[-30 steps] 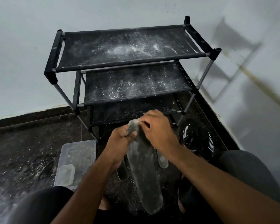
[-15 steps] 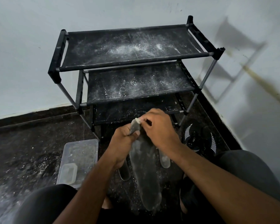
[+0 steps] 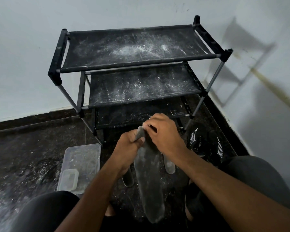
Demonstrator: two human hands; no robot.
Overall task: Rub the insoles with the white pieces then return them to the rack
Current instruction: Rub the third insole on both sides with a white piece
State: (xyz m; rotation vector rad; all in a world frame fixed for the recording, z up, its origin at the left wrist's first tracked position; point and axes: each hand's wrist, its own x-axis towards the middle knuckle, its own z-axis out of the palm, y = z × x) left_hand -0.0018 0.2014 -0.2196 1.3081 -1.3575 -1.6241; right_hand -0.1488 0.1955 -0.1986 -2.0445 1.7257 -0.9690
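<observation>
A long grey insole (image 3: 149, 178), dusted white, hangs in front of me with its far end up. My left hand (image 3: 128, 148) grips that upper end from the left. My right hand (image 3: 164, 134) pinches a small white piece (image 3: 144, 125) against the insole's top edge. Two more insoles lie on the floor below: one dark (image 3: 128, 177) under my left wrist, one grey (image 3: 169, 163) under my right. The black three-shelf rack (image 3: 137, 64) stands behind, its shelves bare and speckled with white powder.
A clear plastic tub (image 3: 81, 164) with a small lid inside sits on the floor at left. Black shoes with white stripes (image 3: 206, 143) lie right of the rack. The dark floor carries white powder. White walls meet in a corner at right. My knees frame the bottom.
My right hand with the white piece has stayed at the insole's top end with only slight shifts. The view has drifted a little; the insole hangs as before.
</observation>
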